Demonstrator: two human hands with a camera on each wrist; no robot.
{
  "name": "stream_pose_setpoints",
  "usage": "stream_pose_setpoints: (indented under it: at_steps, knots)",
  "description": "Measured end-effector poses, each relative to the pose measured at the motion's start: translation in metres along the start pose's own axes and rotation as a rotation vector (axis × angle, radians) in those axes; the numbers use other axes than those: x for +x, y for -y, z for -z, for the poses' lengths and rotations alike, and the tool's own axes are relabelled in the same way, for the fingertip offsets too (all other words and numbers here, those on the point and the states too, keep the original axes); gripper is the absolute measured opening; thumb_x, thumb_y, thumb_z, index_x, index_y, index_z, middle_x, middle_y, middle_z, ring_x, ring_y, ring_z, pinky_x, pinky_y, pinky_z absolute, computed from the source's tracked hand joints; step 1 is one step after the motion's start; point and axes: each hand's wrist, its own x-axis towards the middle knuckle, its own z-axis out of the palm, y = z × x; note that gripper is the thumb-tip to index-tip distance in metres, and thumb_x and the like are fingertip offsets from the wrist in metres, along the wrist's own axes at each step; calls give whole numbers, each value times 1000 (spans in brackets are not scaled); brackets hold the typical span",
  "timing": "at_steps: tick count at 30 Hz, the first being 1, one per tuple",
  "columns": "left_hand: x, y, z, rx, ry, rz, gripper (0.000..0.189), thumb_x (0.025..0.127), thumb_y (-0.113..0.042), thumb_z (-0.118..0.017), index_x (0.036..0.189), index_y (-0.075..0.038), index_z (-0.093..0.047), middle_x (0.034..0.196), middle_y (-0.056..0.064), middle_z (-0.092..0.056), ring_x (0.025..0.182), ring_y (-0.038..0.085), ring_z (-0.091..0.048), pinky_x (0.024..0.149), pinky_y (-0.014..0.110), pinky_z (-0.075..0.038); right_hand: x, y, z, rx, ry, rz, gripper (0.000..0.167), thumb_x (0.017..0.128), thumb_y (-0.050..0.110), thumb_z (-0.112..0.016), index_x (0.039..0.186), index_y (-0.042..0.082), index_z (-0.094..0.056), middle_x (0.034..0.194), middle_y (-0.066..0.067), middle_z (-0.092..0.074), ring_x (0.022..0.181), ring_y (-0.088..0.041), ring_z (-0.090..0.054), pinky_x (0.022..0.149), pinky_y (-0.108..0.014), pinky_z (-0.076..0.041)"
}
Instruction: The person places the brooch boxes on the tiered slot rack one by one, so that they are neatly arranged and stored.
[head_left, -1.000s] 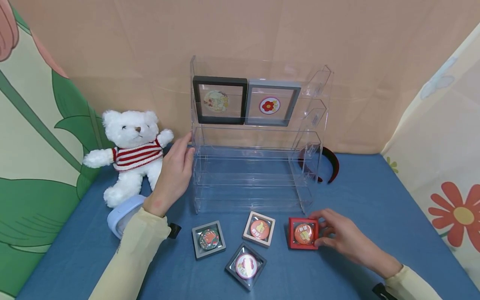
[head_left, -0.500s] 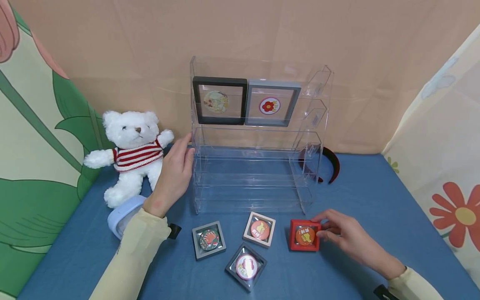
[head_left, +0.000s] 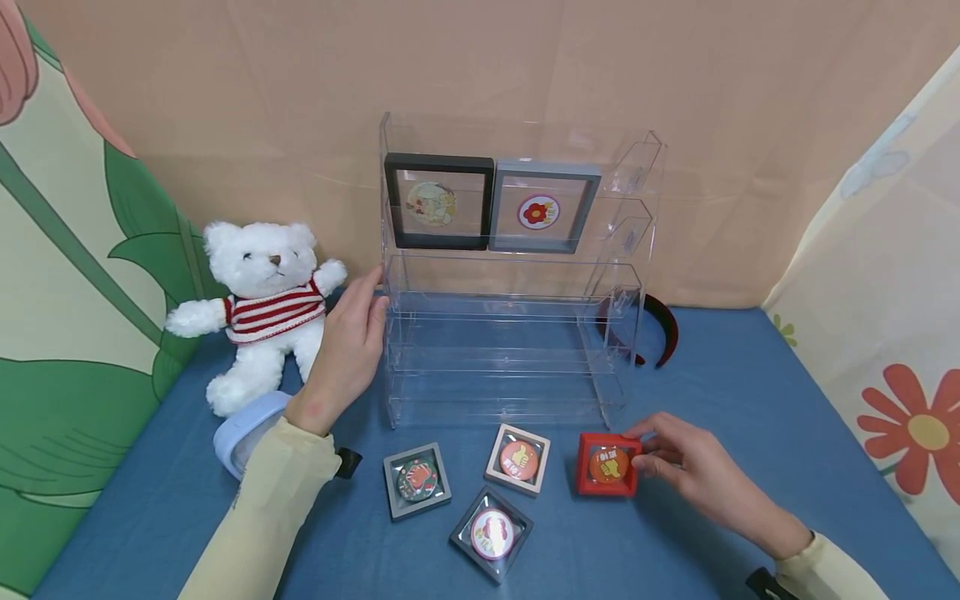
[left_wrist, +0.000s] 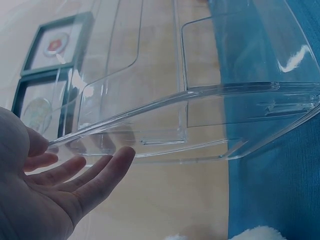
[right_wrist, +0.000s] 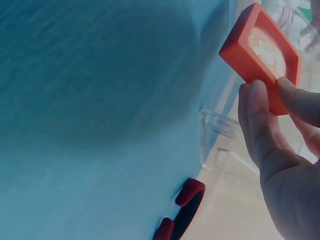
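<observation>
Bench [head_left: 716, 387] and clear rack [head_left: 517, 296], red case [head_left: 607, 464] pinched at lower right

The blue-covered bench fills the lower half of the head view, and the tiered rack stands at the centre, its steps probably shaped so that each row shows above the next. The bear [head_left: 273, 318] sits at left, apart from the rack.

The left hand [head_left: 347, 346] reaches up, fingers loosely extended, tips touching the rack's left side, likely to keep so light a piece from sliding. The right hand [head_left: 682, 462], at lower right, pinches the red case between thumb and fingers by its right edge, which leaves its badge uncovered; whether it is fully off the bench is hard to tell.

In the rack's upper part, the black frame [head_left: 440, 202] and the grey-blue frame [head_left: 546, 207] stand side by side, pictures forward, seemingly for display. The headband [head_left: 663, 329] lies at the rack's right side.

The smallest things lie faces up in front of the rack, within easy reach: the grey case [head_left: 417, 481] at left, the dark case [head_left: 491, 534] lowest, the cream case [head_left: 518, 459] between them and the red one.
</observation>
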Motion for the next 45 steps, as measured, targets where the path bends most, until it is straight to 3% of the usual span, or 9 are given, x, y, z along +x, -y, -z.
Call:
stream_pose_setpoints:
  at_steps: [14,30,45]
  knots:
    - [0,-1,0,-18,-4,-7,44,109,-11,-44,150,4,-41,144,22,-50,130,37,-50,107,57,-42,10,32,9,-76,-160,110,40,84,0,-80,117,18,-65,110,-1,-63,85,-9,-68,74,-31,-61]
    - [0,-1,0,-10,6,3,45,109,-12,-43,150,7,-39,143,24,-50,130,39,-50,106,57,-41,25,60,15,-86,-273,224,41,84,-1,-80,119,16,-65,113,2,-63,92,-13,-69,75,-30,-60]
    - [0,-1,1,-7,4,11,46,109,-12,-44,151,6,-39,144,24,-49,131,38,-50,108,55,-40,56,90,19,-97,-330,338,43,84,-3,-79,123,11,-65,117,0,-64,97,-14,-67,79,-20,-56]
